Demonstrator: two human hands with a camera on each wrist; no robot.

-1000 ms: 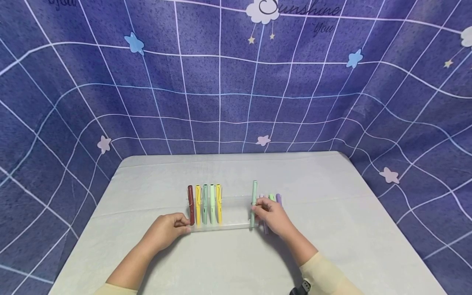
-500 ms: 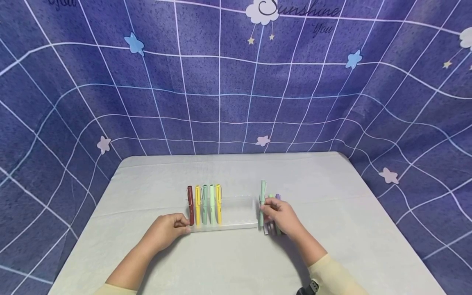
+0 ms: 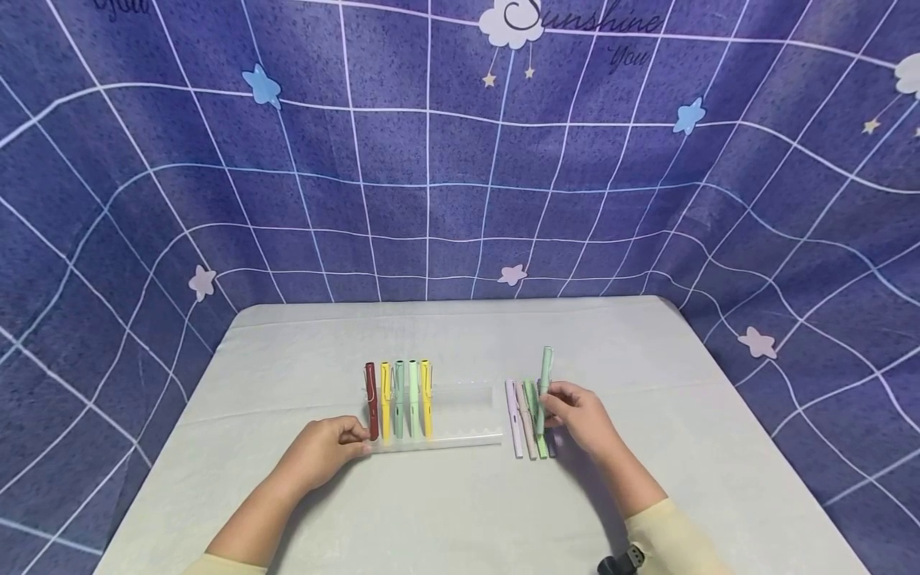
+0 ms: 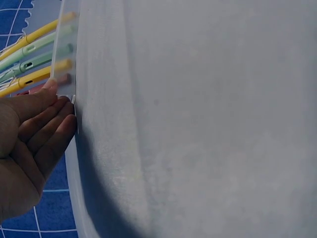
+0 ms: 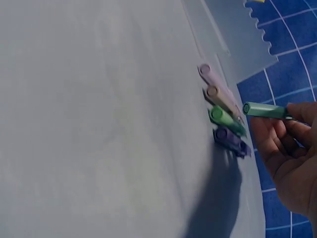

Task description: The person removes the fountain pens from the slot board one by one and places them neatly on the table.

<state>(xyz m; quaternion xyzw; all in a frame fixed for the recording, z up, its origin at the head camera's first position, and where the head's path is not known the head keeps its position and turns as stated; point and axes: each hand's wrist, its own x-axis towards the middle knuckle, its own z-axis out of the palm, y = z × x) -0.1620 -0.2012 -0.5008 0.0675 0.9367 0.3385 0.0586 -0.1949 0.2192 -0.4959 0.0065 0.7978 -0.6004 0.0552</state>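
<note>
In the head view a clear plastic pen rack (image 3: 467,440) bears a row of capped pens on its left part: dark red (image 3: 371,403), yellow (image 3: 386,403), two greens and another yellow (image 3: 427,403). My left hand (image 3: 319,451) pinches the rack's front left corner, the thumb on the plastic in the left wrist view. Between thumb and fingertips, my right hand (image 3: 585,419) holds a mint green pen (image 3: 545,371), cap up, above the loose pens right of the rack. Those are lilac (image 3: 514,423), beige (image 3: 528,423), green (image 5: 223,116) and purple (image 5: 230,139), lying side by side.
A pale cloth covers the table (image 3: 431,511). Behind it and at both sides hangs a blue curtain (image 3: 460,208) with a white grid and stars. The rack's right part, with notched edges, holds no pens.
My right hand has carried the mint green pen rightward, from the rack's right end to over the loose pens. The left hand and the rack have stayed put.
</note>
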